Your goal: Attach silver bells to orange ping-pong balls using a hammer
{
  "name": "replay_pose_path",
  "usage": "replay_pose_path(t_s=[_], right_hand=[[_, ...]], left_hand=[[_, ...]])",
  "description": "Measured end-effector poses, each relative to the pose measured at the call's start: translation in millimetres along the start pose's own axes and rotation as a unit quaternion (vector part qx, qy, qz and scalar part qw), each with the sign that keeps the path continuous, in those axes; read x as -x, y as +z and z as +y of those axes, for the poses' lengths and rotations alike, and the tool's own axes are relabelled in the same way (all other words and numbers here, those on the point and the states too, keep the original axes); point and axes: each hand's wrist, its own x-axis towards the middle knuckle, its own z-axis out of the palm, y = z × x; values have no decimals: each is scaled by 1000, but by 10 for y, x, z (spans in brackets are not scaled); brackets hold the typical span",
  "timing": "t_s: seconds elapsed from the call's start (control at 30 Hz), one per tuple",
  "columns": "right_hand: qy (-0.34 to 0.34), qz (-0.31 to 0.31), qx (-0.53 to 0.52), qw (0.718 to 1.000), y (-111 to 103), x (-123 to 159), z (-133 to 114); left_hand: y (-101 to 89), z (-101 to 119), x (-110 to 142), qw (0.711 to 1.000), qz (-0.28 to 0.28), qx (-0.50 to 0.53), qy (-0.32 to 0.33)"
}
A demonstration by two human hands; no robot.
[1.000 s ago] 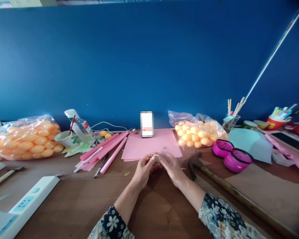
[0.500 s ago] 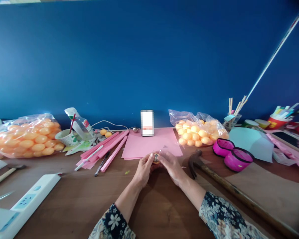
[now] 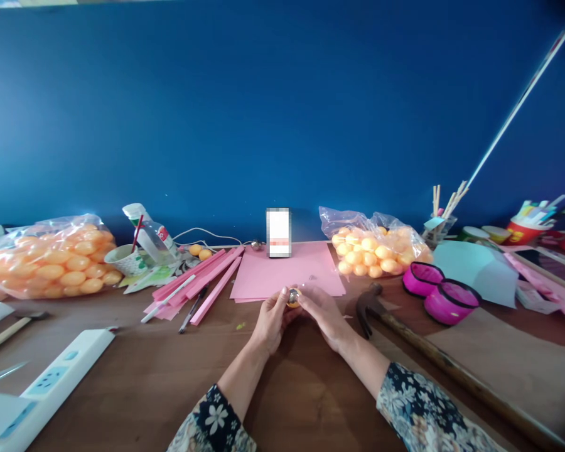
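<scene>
Between my two hands sits a small silver ball with an orange rim [image 3: 292, 297], above the brown table near the pink sheets. My left hand [image 3: 272, 319] is closed on its left side, thumb at the edge. From the right, my right hand [image 3: 324, 317] grips it too, with thumb and fingers bent around it. The undersides of the fingers are hidden. Just beyond lie the pink paper sheets [image 3: 287, 270], and another small silver ball [image 3: 256, 245] rests at their back left.
Bags of orange balls stand left [image 3: 56, 263] and right [image 3: 371, 251]. A claw hammer [image 3: 433, 351] lies beside my right arm, near magenta rings [image 3: 452, 302]. Pink strips [image 3: 198, 279] and a power strip [image 3: 56, 376] are on the left. A phone [image 3: 279, 233] stands at the back.
The silver ball with the orange rim has turned in my fingers, and more of its silver face shows now. Both hands stay in nearly the same place. The view has shifted slightly.
</scene>
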Motion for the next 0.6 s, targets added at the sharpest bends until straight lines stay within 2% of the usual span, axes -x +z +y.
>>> replay_pose_path(t_s=[0.1, 0.27, 0.47, 0.6], right_hand=[[-14, 5, -6, 1000, 17, 7, -21], [0, 11, -23, 1000, 20, 3, -45], [6, 9, -32, 999, 19, 11, -69], [3, 12, -33, 999, 10, 16, -67]], left_hand=[[2, 1, 3, 1000, -17, 2, 2], [25, 18, 30, 999, -34, 10, 3], [7, 30, 25, 998, -31, 38, -24], [1, 28, 17, 999, -36, 27, -14]])
